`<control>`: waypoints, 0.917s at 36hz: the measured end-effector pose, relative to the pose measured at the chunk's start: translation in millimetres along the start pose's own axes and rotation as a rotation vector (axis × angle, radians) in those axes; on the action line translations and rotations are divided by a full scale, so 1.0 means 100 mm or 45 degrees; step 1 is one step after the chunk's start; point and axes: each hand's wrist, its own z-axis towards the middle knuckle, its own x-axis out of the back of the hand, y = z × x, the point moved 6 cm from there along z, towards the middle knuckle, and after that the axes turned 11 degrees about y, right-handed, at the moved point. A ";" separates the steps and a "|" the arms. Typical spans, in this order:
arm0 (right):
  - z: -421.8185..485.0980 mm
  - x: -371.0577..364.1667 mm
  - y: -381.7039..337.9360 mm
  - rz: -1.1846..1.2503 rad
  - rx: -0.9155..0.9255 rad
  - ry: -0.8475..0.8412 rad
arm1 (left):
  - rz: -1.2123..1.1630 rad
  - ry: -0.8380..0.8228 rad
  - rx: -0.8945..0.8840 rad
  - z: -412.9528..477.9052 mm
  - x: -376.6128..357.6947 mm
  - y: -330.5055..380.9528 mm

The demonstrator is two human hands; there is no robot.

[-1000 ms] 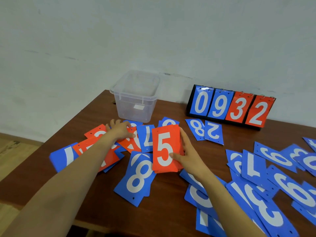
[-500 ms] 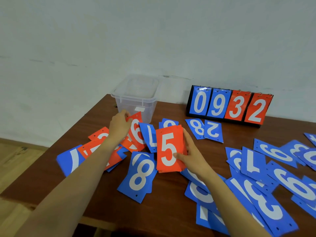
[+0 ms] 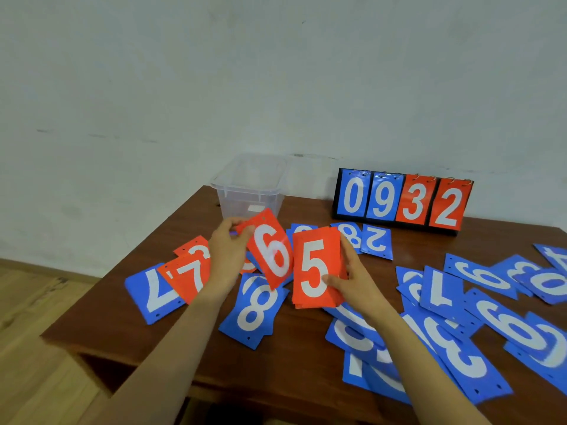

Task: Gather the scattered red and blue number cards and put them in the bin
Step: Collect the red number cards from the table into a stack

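Landmark: clear plastic bin (image 3: pixel 250 191), at the far side of the desk (image 3: pixel 294 357), near the wall. It looks empty but for a small white label; nothing red or blue shows inside.

Left hand (image 3: pixel 228 250): raised just in front of the bin, grip closed on the top corner of a red 6 card (image 3: pixel 271 250), which hangs tilted in the air.

Right hand (image 3: pixel 352 280): further toward the person from the bin and to its right, grip closed around a red stack with a 5 on top (image 3: pixel 316 268), thumb on the face, fingers behind.

Loose red cards: a red 7 (image 3: pixel 191 277) and another red card lie left of the bin, nearer the person, overlapping a blue 7 (image 3: pixel 153 291).

Loose blue cards: a blue 8 (image 3: pixel 256 305) lies under the hands; a large overlapping spread (image 3: pixel 478 326) covers the desk well to the right of the bin.

Scoreboard stand (image 3: pixel 402 202): right of the bin, showing 0932 on rings. Probably not part of the gathering.

Stage, as I judge it: early. Reds are being collected into the stack; most cards are untouched.

Risk: the 6 is pinched by one corner only and could swing or slip on joining the stack.

Risk: the stack looks slightly fanned at its lower edge; a loose squeeze could spill it.

Risk: glossy overlapped cards may slide off the desk edge when dragged.
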 end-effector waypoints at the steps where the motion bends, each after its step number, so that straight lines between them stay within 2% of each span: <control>1: -0.02 0.02 0.00 0.012 -0.003 -0.006 | -0.060 -0.098 0.124 -0.08 -0.08 -0.06; 4: -0.06 0.06 0.00 0.067 -0.018 -0.028 | -0.197 -0.286 0.341 -0.34 -0.27 -0.11; 8: -0.11 0.15 0.04 0.090 -0.042 -0.018 | -0.308 -0.305 0.481 -0.45 -0.37 -0.09; 11: -0.13 0.23 0.06 0.100 -0.053 0.005 | -0.438 -0.244 0.541 -0.40 -0.35 -0.06; 19: -0.14 0.30 0.10 0.092 -0.085 0.025 | -0.246 -0.362 0.495 -0.38 -0.45 -0.01; 27: -0.16 0.34 0.07 -0.203 0.030 0.109 | -0.287 -0.382 0.503 -0.44 -0.45 -0.05; 30: -0.18 0.29 0.05 -0.074 0.012 0.009 | -0.190 -0.474 0.448 -0.56 -0.51 -0.03; 33: -0.21 0.22 0.03 0.133 -0.014 -0.105 | -0.113 -0.463 0.298 -0.64 -0.55 0.00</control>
